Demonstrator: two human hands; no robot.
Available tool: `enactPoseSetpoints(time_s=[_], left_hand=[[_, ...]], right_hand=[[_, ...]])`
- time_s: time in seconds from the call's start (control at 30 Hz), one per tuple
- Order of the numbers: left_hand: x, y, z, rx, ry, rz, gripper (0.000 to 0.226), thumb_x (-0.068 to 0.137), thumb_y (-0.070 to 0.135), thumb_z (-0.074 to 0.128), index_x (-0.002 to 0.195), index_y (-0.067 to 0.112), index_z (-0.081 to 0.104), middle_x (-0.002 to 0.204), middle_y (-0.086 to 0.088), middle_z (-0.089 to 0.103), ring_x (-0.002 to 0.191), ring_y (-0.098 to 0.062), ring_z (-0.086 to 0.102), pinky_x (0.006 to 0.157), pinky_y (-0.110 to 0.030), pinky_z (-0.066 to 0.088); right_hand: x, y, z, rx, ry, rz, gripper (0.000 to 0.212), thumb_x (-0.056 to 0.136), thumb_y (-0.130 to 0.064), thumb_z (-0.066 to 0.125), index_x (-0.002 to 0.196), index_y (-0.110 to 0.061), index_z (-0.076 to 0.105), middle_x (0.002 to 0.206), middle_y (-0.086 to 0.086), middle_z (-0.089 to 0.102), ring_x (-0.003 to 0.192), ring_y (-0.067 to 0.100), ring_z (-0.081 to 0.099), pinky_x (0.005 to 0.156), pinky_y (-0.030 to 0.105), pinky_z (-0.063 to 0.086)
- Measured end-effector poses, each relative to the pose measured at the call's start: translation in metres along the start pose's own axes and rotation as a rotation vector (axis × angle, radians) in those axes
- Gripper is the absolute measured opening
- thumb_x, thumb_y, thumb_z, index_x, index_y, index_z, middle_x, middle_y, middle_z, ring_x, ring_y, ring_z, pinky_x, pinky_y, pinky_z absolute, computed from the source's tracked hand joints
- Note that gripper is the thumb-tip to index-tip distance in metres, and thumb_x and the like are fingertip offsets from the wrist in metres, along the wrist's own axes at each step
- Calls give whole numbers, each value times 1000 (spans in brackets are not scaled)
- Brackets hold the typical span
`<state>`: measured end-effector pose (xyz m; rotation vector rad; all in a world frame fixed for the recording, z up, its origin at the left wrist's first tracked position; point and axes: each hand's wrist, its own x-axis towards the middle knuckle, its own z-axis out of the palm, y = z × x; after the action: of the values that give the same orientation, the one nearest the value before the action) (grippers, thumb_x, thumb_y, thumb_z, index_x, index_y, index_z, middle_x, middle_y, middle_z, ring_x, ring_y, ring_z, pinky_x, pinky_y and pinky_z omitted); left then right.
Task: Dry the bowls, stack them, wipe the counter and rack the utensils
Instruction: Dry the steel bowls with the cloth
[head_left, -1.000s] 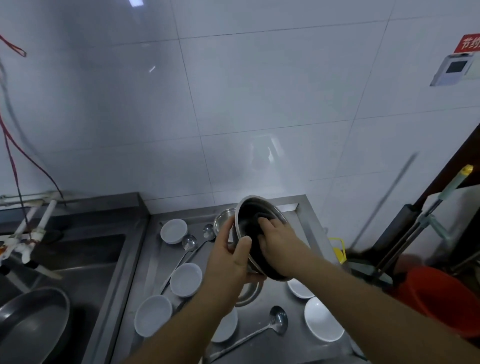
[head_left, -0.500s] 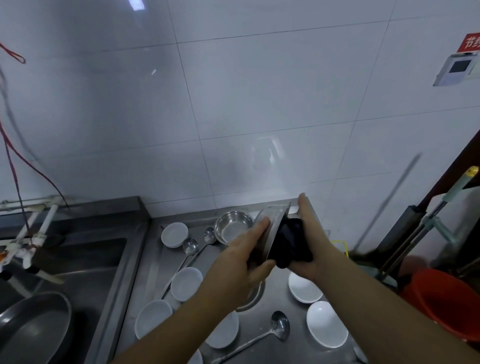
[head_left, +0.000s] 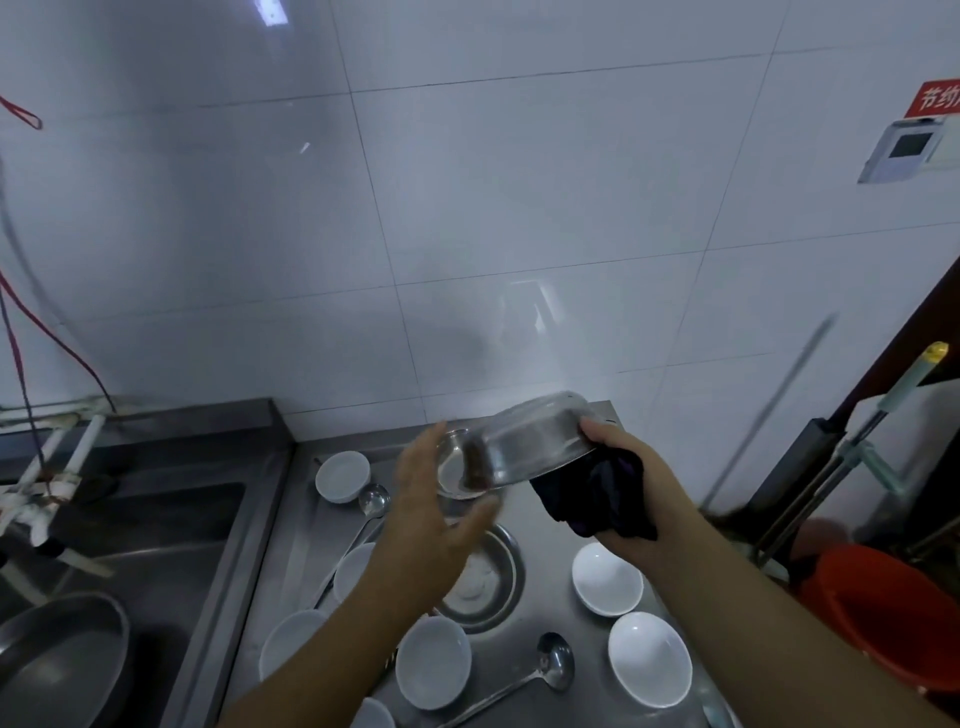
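While the steel bowl (head_left: 530, 444) was held tilted above the counter (head_left: 540, 618) in the head view, it was gripped with a dark cloth (head_left: 597, 493) by the right hand (head_left: 618, 483); the left hand (head_left: 431, 509) was spread loose beside its rim. White bowls (head_left: 607, 578) and ladles (head_left: 550, 665) were scattered unstacked, so most work was judged unfinished.

"节约" on red wall sign (head_left: 935, 98), cut off
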<state>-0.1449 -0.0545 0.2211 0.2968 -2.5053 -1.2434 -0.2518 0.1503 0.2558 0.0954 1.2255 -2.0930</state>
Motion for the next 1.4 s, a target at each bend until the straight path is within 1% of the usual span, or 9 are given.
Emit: enactPoseSetpoints(time_s=[0.13, 0.33, 0.5, 0.63, 0.83, 0.93, 1.07, 1.27, 1.4], left_hand=[[-12, 1, 15, -274, 31, -435, 62, 94, 76, 39, 104, 26, 73, 102, 5, 75, 99, -17, 70, 83, -26, 52], [-5, 23, 26, -1187, 89, -712, 35, 110, 22, 50, 126, -1, 71, 124, -21, 75, 118, -29, 73, 99, -37, 54], [12, 34, 15, -1467, 225, -700, 26, 106, 4, 48, 118, -6, 69, 113, -24, 76, 97, -29, 79, 72, -36, 66], [24, 32, 0, -1350, 303, -633, 26, 109, 11, 50, 126, -2, 66, 111, -20, 78, 98, -27, 79, 73, -35, 65], [11, 29, 6, -1015, 169, -568, 32, 111, 24, 51, 136, 10, 63, 119, -20, 76, 105, -32, 77, 85, -42, 63], [5, 45, 15, -937, 79, -497, 28, 111, 27, 51, 119, 15, 75, 107, -22, 78, 95, -34, 76, 76, -41, 63], [-2, 70, 17, -991, -54, -354, 29, 109, 30, 53, 104, 23, 80, 109, -20, 77, 98, -33, 73, 79, -39, 63], [-15, 69, 14, -868, -80, -258, 29, 112, 23, 46, 113, 12, 73, 102, -20, 77, 88, -22, 76, 72, -27, 62], [-26, 75, 13, -517, 65, -136, 38, 103, 41, 43, 82, 20, 65, 74, 0, 67, 68, -17, 61, 68, -39, 52]], right_hand=[[3, 9, -5, 104, 22, -60, 26, 89, -33, 72, 105, -14, 75, 95, 13, 73, 77, 31, 70, 69, 37, 39], [1, 32, -4, 187, 15, -6, 27, 98, -28, 68, 107, -9, 83, 111, 14, 78, 100, 32, 78, 76, 38, 62], [-13, 37, 1, 60, 57, 77, 40, 97, -47, 69, 90, -11, 86, 84, 13, 78, 70, 27, 78, 51, 32, 59], [-19, 53, -8, -96, 286, 123, 50, 93, -51, 72, 108, -4, 80, 102, 25, 79, 90, 41, 77, 81, 55, 62], [-22, 26, 8, -290, 411, -403, 12, 103, -23, 63, 104, -22, 75, 82, 0, 77, 70, 12, 74, 59, 24, 58], [-29, 13, 29, -734, 316, -805, 24, 98, -36, 60, 118, -33, 72, 104, -13, 75, 96, 3, 69, 85, 17, 52], [-31, 9, 34, -1422, -58, -1216, 33, 102, -24, 62, 133, -13, 66, 130, -7, 67, 123, 14, 59, 111, 29, 41], [-27, 3, 30, -1474, -168, -1134, 35, 103, -26, 56, 136, -19, 63, 137, -10, 64, 131, 12, 55, 115, 28, 38], [-19, -19, 35, -1056, -3, -768, 30, 96, -40, 57, 123, -33, 69, 119, -24, 70, 112, 3, 64, 103, 16, 44]])
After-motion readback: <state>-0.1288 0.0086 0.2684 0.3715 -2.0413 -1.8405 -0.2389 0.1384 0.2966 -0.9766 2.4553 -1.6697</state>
